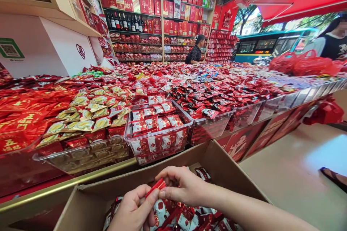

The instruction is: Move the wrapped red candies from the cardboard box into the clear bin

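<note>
Between my two hands is a small red candy packet [158, 187], held above an open cardboard box [230, 168]. The fingers of my left hand [137, 205] pinch its lower left end. From the right, my right hand [180, 184] grips the packet's other end with thumb and curled fingers. Loose red-and-white candy packets [187, 218] lie inside the box, partly hidden by my hands and forearm. Just beyond the box stands a clear plastic bin [159, 140] with similar red-and-white packets in neat rows.
Gold-and-red packets [86, 113] and dark red packets [208, 95] fill neighbouring bins. Wall shelves [162, 18] hold bottles and boxes. One person [197, 49] is at the back; another [330, 39] stands at right by red plastic bags [306, 64]. A foot [333, 177] shows on the floor.
</note>
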The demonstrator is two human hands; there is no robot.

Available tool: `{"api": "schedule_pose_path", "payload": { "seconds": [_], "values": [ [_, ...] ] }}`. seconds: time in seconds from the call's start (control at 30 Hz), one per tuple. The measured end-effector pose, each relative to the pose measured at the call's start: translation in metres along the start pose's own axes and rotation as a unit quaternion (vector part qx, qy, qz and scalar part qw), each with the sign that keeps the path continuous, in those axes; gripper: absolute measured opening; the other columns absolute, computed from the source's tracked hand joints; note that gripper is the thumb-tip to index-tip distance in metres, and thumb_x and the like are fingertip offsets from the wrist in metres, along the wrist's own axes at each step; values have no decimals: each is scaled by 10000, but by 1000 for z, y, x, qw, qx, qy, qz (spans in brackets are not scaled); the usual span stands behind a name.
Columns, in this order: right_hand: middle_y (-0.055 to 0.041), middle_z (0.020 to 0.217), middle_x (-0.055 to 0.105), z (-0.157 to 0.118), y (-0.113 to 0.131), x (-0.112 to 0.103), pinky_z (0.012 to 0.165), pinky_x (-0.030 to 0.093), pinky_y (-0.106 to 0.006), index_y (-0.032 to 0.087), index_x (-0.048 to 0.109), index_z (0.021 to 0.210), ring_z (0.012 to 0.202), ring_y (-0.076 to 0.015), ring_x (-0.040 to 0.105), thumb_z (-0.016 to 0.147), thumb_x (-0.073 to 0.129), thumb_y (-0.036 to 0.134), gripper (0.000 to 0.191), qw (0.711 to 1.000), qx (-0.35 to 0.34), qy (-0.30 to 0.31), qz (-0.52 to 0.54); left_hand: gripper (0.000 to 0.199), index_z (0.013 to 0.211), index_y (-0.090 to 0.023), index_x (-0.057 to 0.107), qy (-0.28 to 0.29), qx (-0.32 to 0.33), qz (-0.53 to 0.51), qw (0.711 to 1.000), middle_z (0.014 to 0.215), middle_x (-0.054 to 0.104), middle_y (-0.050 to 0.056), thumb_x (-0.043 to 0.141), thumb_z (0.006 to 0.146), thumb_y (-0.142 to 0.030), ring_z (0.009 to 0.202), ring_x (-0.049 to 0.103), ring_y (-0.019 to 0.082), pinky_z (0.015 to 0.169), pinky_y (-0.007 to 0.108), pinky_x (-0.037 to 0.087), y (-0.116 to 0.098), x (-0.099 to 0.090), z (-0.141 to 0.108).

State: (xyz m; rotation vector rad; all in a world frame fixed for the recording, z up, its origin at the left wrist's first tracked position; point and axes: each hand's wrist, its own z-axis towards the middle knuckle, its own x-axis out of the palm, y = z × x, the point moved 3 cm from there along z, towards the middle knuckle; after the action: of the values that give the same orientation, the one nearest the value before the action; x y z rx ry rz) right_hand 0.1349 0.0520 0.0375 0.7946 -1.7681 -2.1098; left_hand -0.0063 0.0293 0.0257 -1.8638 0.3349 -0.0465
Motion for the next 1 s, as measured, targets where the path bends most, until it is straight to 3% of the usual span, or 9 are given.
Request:
{"api": "schedule_pose_path", "payload": {
  "seconds": [0.17, 0.3, 0.4, 0.53, 0.67, 0.8, 1.0],
  "values": [
    [31, 601, 485, -2, -7, 0, 487, 342, -161, 139, 523, 783, 524, -49, 411, 644, 611, 333, 254, 998, 58, 17, 23, 385, 575, -165, 503, -5, 9, -20, 1000, 324, 518, -43, 515, 648, -542, 258, 382, 48, 294, 134, 293, 0, 1, -3],
    [19, 618, 512, -5, 31, -22, 501, 358, -170, 139, 521, 733, 544, -59, 442, 678, 581, 295, 176, 998, 12, 12, -62, 390, 694, -161, 548, -22, 42, -114, 992, 387, 560, -21, 460, 694, -541, 311, 435, 64, 335, 145, 329, -6, -6, -5],
    [0, 686, 536, -2, 80, -59, 558, 385, -189, 146, 513, 751, 618, -78, 480, 726, 530, 293, 150, 986, -81, -78, -127, 365, 724, -151, 577, -16, 52, -140, 989, 422, 567, -20, 474, 709, -501, 346, 440, 59, 361, 143, 340, -9, -7, -5],
    [-11, 773, 557, 11, 125, -109, 654, 382, -219, 155, 523, 822, 707, -90, 500, 749, 484, 196, 93, 918, -184, -207, -284, 377, 724, -141, 595, -4, 41, -128, 991, 433, 572, -16, 484, 702, -500, 359, 449, 64, 370, 146, 340, -6, -3, -3],
    [-12, 786, 589, 31, 127, -128, 675, 367, -223, 154, 554, 836, 721, -91, 516, 743, 452, 121, 142, 888, -145, -153, -409, 375, 701, -141, 597, 7, 35, -116, 993, 431, 567, -19, 502, 686, -504, 356, 445, 63, 369, 147, 333, -1, -1, -1],
    [-12, 745, 592, 42, 119, -132, 633, 369, -207, 138, 555, 837, 676, -86, 509, 731, 447, 101, 156, 892, -80, -108, -432, 353, 707, -148, 594, 8, 38, -102, 994, 434, 558, -27, 509, 687, -490, 362, 444, 66, 373, 151, 336, -1, -2, 0],
    [-20, 772, 596, 50, 118, -142, 596, 370, -183, 135, 533, 813, 670, -85, 509, 717, 456, 95, 130, 901, -43, -72, -426, 354, 717, -154, 590, 12, 39, -78, 996, 444, 560, -25, 497, 694, -495, 378, 453, 76, 387, 163, 351, 1, -5, 4]
  ]
}}
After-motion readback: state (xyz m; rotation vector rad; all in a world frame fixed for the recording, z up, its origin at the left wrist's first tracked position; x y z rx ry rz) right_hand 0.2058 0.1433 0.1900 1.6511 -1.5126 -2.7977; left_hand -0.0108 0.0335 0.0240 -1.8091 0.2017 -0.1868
